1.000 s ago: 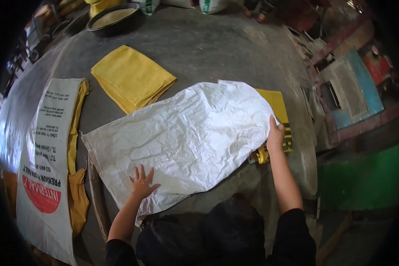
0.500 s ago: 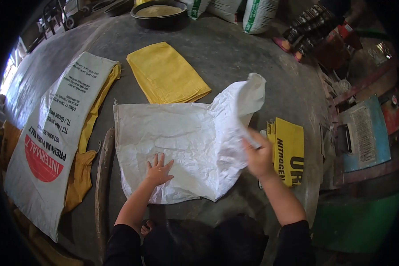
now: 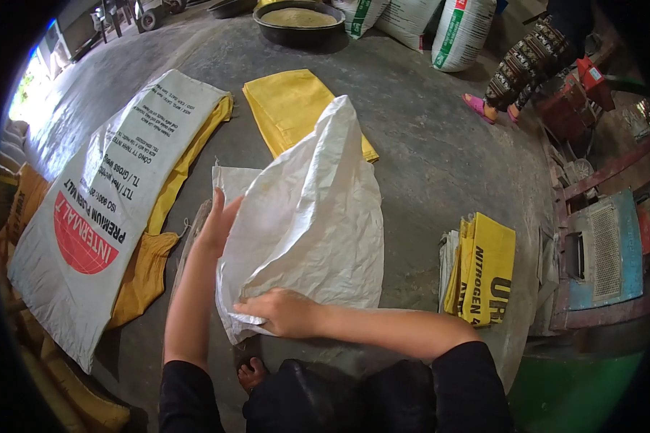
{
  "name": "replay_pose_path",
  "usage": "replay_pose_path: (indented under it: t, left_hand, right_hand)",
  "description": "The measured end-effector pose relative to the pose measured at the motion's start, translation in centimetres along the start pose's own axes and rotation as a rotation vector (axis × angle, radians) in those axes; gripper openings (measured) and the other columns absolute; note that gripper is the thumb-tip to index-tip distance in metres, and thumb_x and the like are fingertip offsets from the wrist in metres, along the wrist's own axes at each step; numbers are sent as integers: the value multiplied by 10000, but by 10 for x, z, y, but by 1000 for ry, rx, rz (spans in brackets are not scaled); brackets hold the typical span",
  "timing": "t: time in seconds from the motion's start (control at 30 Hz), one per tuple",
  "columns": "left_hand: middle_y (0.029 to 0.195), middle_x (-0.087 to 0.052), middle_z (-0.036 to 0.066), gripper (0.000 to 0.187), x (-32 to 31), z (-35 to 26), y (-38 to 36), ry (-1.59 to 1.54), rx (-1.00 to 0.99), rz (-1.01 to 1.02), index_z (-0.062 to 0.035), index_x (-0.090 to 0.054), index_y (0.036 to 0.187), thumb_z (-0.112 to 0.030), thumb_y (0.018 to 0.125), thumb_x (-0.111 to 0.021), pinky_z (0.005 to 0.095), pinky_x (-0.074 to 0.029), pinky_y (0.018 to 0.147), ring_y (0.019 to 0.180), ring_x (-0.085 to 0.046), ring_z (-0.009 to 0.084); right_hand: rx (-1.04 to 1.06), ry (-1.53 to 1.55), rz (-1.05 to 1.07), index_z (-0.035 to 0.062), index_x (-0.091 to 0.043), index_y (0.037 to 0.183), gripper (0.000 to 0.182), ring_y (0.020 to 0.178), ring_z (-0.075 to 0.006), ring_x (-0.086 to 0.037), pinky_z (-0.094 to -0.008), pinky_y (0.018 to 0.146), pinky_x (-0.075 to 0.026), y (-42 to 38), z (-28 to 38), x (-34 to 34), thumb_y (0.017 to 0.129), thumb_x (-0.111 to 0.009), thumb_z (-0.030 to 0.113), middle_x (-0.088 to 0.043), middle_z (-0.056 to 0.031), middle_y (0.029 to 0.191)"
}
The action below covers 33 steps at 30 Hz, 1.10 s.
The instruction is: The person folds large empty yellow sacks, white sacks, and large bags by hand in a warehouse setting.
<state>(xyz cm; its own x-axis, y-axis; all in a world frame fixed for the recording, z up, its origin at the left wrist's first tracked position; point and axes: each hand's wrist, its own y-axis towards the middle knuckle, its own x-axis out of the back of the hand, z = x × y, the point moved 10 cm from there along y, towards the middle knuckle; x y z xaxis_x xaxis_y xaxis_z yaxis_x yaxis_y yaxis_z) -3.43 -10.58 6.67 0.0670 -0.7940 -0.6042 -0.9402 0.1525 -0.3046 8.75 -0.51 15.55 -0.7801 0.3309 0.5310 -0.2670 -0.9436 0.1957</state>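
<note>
A crumpled white woven sack (image 3: 318, 224) lies in front of me, its right part folded over toward the left and standing up in a loose peak. My right hand (image 3: 285, 312) reaches across and is closed on the sack's folded edge near the bottom left. At the sack's left side, my left hand (image 3: 222, 220) is open, thumb raised and fingers stretched, partly hidden behind the fold. Behind the peak lies a folded yellow sack (image 3: 285, 108), partly covered from view.
A printed grey-white malt sack (image 3: 115, 187) lies at left over yellow ones. Folded yellow printed sacks (image 3: 487, 270) are stacked at right. A black basin (image 3: 300, 32) and full white bags (image 3: 462, 36) stand behind. A person in pink sandals (image 3: 477, 108) stands at the far right.
My right hand has carried the sack's right edge over to the left, folding it. My left hand has lifted off the flat sack and shifted to its left edge. The view has turned slightly.
</note>
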Motion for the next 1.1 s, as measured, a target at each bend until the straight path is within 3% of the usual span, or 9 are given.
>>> replay_pose_path:
  t: [0.13,0.23,0.37,0.6,0.63,0.83,0.93,1.03,1.1]
  left_hand:
    - [1320,-455,176,807,30,-26,-25,530,-102,-190,2,-307,1380,-575,852,-505,370,-323,1025,1207,-450,254]
    - [1083,-620,92,559,-14,-42,-49,802,-154,-168,5,-495,1228,-239,772,-707,311,-441,874,990,-576,184]
    - [836,-665,74,261,64,-9,-62,1046,-155,-429,27,-633,958,-169,790,-668,308,-482,690,750,-611,157]
    - [855,-665,60,246,183,57,-103,575,-83,-642,28,-627,979,-138,799,-648,278,-473,683,763,-606,129]
    - [859,-663,62,253,203,68,-105,627,-40,-697,27,-624,990,-140,803,-647,280,-473,684,767,-605,130]
    - [848,-655,67,250,208,79,-90,775,7,-786,30,-626,976,-144,797,-654,281,-468,654,734,-597,123]
    - [797,-651,95,235,206,74,-79,899,38,-833,44,-628,945,-128,787,-659,309,-477,656,705,-610,172]
    - [1022,-615,192,378,189,58,-79,1156,207,-927,35,-567,1084,-125,756,-661,363,-456,814,937,-597,297]
    - [1253,-460,249,480,145,7,-88,1355,-342,-1116,7,-479,1199,-91,753,-626,404,-376,954,1142,-460,384]
  right_hand:
    - [-88,35,237,64,-502,1248,532,956,-367,-583,-428,832,-460,13,-8,-39,720,-549,26,-577,-179,1134]
    - [-64,58,253,56,-508,1211,422,952,-371,-575,-445,824,-451,23,-16,-52,808,-567,168,-574,-193,1097]
    - [-41,35,287,59,-524,1186,412,937,-370,-580,-436,804,-457,22,-14,-53,833,-585,262,-593,-184,1067]
    - [-97,-414,-381,62,-558,1151,382,945,-270,-604,-422,795,-441,-32,-67,98,810,-620,223,-616,-111,1092]
    - [-209,-535,-334,84,-482,1268,496,1159,-276,-497,-471,930,-371,-41,-94,106,830,-598,286,-485,-143,1298]
    - [-673,-725,129,167,-239,1435,690,1396,-300,-79,-548,1080,-157,-59,-190,72,870,-494,471,-103,-122,1512]
    - [-672,-697,181,172,-221,1441,692,1399,-294,-66,-542,1082,-162,-65,-226,52,878,-456,499,-94,-120,1514]
    - [-704,-695,291,202,-178,1452,693,1404,-274,-31,-529,1093,-138,-65,-241,34,886,-421,520,-50,-97,1523]
    - [-729,-701,364,239,-132,1460,693,1407,-249,2,-537,1094,-113,-63,-251,22,891,-382,545,-13,-69,1529]
